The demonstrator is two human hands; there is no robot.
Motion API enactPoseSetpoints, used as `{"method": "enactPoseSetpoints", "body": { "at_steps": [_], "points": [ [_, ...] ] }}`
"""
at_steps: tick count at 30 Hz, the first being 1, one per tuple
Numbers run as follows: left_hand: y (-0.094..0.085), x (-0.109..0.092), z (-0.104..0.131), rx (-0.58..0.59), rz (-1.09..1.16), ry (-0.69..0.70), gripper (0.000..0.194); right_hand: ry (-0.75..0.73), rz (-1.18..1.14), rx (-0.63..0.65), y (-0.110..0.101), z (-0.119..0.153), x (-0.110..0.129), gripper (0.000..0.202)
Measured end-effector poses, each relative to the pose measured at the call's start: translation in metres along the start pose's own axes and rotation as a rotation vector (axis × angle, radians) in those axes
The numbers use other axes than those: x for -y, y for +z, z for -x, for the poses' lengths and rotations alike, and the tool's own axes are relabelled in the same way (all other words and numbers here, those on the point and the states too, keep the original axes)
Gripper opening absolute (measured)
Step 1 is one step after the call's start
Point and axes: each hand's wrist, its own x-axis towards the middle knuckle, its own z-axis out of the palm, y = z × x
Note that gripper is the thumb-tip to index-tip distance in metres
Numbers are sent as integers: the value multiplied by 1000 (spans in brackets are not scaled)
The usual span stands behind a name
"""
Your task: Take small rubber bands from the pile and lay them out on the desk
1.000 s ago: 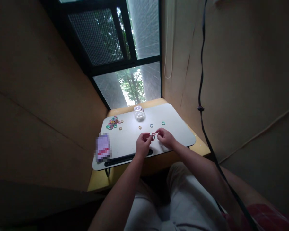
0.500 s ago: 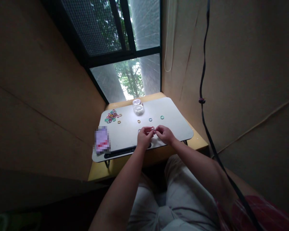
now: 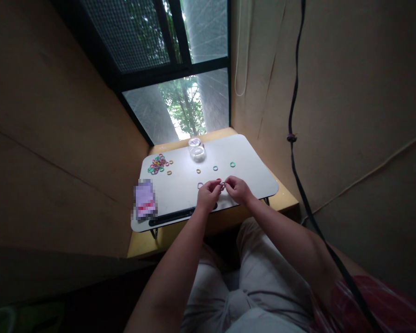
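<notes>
The person sits at a white worktop point(image 3: 246, 159), both hands brought together above its near edge. The left hand point(image 3: 208, 196) has its fingers pinched on a small ring point(image 3: 222, 185), and the right hand point(image 3: 238, 189) meets it from the other side, its fingers bent together and closed on the same ring. A bit of red point(image 3: 218, 180) shows just above the left fingertips; from here I can't tell whether it is joined to the ring. Just left of that hand lies a purple ring point(image 3: 200, 185), flat on the worktop, and beyond the hands three more sit well apart in a loose row: a yellow ring point(image 3: 198, 171), a blue ring point(image 3: 215, 168) and a green ring point(image 3: 232, 164). Over at the far left is a mixed heap point(image 3: 157, 164) of coloured rings, with a couple of yellow ones strayed to its right. Clear tubs point(image 3: 197, 151) stand near the far edge, towards the window point(image 3: 180, 108). At the near left corner rests a purple pack point(image 3: 145, 199), its face blurred, beside a black strip point(image 3: 173, 216) running along the front. Short black legs point(image 3: 154, 233) hold the worktop on a yellow ledge point(image 3: 284, 200).
</notes>
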Motion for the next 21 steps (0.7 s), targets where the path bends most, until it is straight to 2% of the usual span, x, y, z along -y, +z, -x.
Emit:
{"method": "enactPoseSetpoints", "body": {
  "at_steps": [7,14,21],
  "points": [
    [-1,5,1,27,-174,126,28,20,-36,-33,0,0,0,9],
    [1,1,5,-6,-419,159,17,8,-38,-23,-3,0,3,7],
    [3,-1,8,-14,-467,168,18,-6,-115,22,-4,0,1,12]
  ]
}}
